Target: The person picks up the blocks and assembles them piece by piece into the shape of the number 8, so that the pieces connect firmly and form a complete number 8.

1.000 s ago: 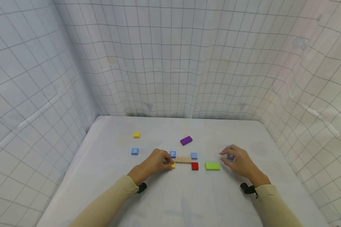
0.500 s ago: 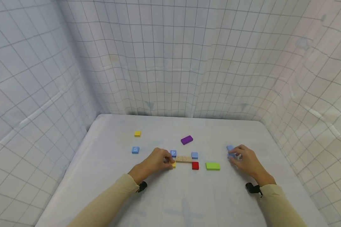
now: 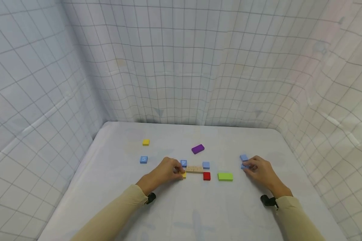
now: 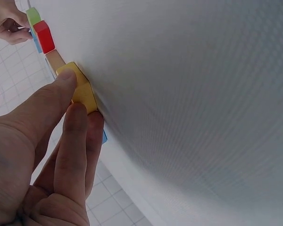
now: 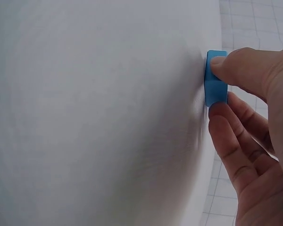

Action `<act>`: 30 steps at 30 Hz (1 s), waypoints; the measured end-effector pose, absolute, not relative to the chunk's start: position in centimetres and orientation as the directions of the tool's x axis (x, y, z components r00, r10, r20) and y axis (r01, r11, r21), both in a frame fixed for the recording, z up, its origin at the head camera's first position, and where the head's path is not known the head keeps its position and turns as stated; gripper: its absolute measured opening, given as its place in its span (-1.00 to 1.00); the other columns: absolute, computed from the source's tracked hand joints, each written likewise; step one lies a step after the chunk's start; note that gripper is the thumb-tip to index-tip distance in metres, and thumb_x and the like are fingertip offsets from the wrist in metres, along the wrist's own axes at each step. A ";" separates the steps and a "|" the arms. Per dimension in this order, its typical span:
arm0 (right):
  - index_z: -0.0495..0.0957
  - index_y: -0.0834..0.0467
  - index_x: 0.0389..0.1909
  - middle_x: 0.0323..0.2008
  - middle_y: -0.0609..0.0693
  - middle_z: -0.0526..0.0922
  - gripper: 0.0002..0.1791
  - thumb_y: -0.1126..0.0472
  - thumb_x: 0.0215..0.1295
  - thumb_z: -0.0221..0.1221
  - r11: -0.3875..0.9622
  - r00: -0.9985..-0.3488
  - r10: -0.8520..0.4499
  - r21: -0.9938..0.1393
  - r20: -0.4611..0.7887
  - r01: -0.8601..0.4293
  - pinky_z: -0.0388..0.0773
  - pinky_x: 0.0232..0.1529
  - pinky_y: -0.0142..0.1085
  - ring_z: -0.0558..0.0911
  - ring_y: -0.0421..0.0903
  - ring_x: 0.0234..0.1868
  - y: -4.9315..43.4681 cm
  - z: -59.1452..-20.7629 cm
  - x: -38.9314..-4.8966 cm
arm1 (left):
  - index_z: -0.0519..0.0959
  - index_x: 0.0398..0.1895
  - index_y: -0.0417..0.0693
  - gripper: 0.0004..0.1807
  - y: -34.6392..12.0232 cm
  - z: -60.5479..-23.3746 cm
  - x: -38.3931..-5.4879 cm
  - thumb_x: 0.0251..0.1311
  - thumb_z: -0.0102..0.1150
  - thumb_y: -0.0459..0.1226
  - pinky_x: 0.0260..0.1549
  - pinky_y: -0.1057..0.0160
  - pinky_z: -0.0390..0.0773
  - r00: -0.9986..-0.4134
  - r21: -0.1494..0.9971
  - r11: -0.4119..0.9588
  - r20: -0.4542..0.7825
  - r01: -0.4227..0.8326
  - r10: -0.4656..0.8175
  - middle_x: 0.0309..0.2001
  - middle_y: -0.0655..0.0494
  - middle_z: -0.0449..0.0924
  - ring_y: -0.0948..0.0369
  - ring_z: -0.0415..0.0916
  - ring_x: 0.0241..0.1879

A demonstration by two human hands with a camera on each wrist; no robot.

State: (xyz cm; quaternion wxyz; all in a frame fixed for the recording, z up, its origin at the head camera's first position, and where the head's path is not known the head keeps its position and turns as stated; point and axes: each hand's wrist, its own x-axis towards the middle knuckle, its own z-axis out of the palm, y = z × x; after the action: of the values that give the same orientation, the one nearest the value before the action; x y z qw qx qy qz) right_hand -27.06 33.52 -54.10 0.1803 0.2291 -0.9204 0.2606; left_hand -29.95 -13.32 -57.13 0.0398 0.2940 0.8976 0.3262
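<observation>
My left hand pinches a small yellow block between thumb and fingertips, low at the tabletop. That block sits by the left end of a flat wooden piece, just in front of a blue block marked 4. On the right side, my right hand holds a blue block, thumb on its face and fingertips at one end. A second blue block lies right behind it. My fingers partly cover both held blocks in the head view.
At the wooden piece's right end are a plain blue block and a red block. A green block lies between the hands. Farther back are a purple block, a yellow block and a blue 5 block.
My right hand has shifted a little rightward, and its thumb and fingers have come together on the nearer blue block. The left hand stays in place on the yellow block.
</observation>
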 end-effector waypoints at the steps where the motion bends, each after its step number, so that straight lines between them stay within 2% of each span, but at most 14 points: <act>1: 0.92 0.19 -0.10 -0.18 0.04 0.81 -0.73 0.47 0.21 0.68 0.755 -0.826 -0.330 -0.397 0.458 -0.522 0.80 -0.23 -0.30 0.79 -0.05 -0.27 33.5 -54.1 -27.1 | 0.95 -0.14 0.04 -0.81 -13.3 -57.2 -30.0 0.24 0.81 -0.26 -0.18 0.42 0.80 -0.826 0.609 0.618 0.116 0.498 0.551 -0.12 0.23 0.94 0.43 0.73 -0.19; 7: 0.91 0.19 -0.17 -0.19 0.03 0.82 -0.74 0.50 0.18 0.68 0.741 -0.818 -0.336 -0.406 0.467 -0.536 0.81 -0.22 -0.34 0.80 -0.07 -0.27 33.6 -54.1 -27.0 | 0.95 -0.14 0.07 -0.81 -13.5 -57.7 -30.6 0.22 0.82 -0.26 -0.15 0.46 0.80 -0.837 0.613 0.630 0.099 0.477 0.538 -0.11 0.28 0.94 0.54 0.72 -0.19; 14: 0.90 0.11 -0.22 -0.14 0.01 0.84 -0.75 0.48 0.21 0.68 0.746 -0.861 -0.320 -0.455 0.395 -0.486 0.81 -0.16 -0.38 0.80 -0.15 -0.23 33.4 -53.7 -26.5 | 0.95 -0.12 0.03 -0.80 -13.5 -56.5 -29.9 0.23 0.81 -0.27 -0.09 0.38 0.84 -0.840 0.615 0.635 0.084 0.467 0.536 -0.09 0.19 0.96 0.39 0.77 -0.16; 19: 0.90 0.07 -0.23 -0.12 -0.01 0.84 -0.75 0.46 0.24 0.68 0.749 -0.884 -0.307 -0.484 0.352 -0.453 0.81 -0.13 -0.41 0.81 -0.19 -0.20 33.2 -53.5 -25.9 | 0.95 -0.17 0.08 -0.81 -13.5 -56.9 -30.2 0.21 0.82 -0.26 -0.16 0.44 0.79 -0.848 0.640 0.629 0.069 0.442 0.526 -0.11 0.24 0.95 0.46 0.73 -0.18; 21: 0.90 0.05 -0.23 -0.12 -0.02 0.83 -0.75 0.44 0.24 0.68 0.747 -0.888 -0.303 -0.493 0.345 -0.446 0.81 -0.12 -0.42 0.81 -0.20 -0.19 33.1 -53.5 -25.5 | 0.94 -0.14 0.00 -0.80 -13.4 -55.9 -29.3 0.22 0.82 -0.28 -0.10 0.40 0.81 -0.841 0.602 0.640 0.104 0.478 0.530 -0.08 0.16 0.96 0.38 0.77 -0.14; 26: 0.90 0.05 -0.22 -0.13 -0.05 0.83 -0.75 0.44 0.25 0.68 0.733 -0.884 -0.310 -0.504 0.349 -0.456 0.81 -0.13 -0.43 0.79 -0.25 -0.20 32.9 -53.6 -24.8 | 0.94 -0.13 -0.04 -0.80 -13.3 -55.8 -29.1 0.23 0.81 -0.29 -0.10 0.36 0.84 -0.839 0.606 0.633 0.108 0.481 0.534 -0.07 0.10 0.96 0.32 0.79 -0.14; 29: 0.90 0.05 -0.21 -0.13 -0.07 0.83 -0.75 0.44 0.25 0.68 0.732 -0.888 -0.312 -0.511 0.337 -0.451 0.81 -0.14 -0.43 0.76 -0.31 -0.20 32.9 -53.7 -24.5 | 0.94 -0.17 0.02 -0.83 -13.2 -56.3 -29.5 0.22 0.80 -0.29 -0.16 0.41 0.81 -0.851 0.657 0.613 0.085 0.439 0.518 -0.12 0.16 0.95 0.42 0.74 -0.20; 30: 0.90 0.05 -0.22 -0.13 -0.07 0.83 -0.75 0.44 0.26 0.68 0.733 -0.893 -0.310 -0.517 0.326 -0.443 0.81 -0.13 -0.43 0.76 -0.31 -0.20 32.8 -53.7 -24.4 | 0.94 -0.17 0.00 -0.83 -13.0 -55.5 -29.0 0.22 0.80 -0.31 -0.16 0.39 0.82 -0.856 0.655 0.622 0.075 0.430 0.512 -0.12 0.13 0.95 0.40 0.73 -0.20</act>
State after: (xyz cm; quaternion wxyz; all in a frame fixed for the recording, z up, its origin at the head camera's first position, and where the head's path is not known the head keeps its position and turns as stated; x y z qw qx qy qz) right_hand -24.40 32.82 -53.69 0.1095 0.2036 -0.9243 0.3038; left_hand -29.03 -12.97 -55.49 0.0594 0.2620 0.8986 0.3469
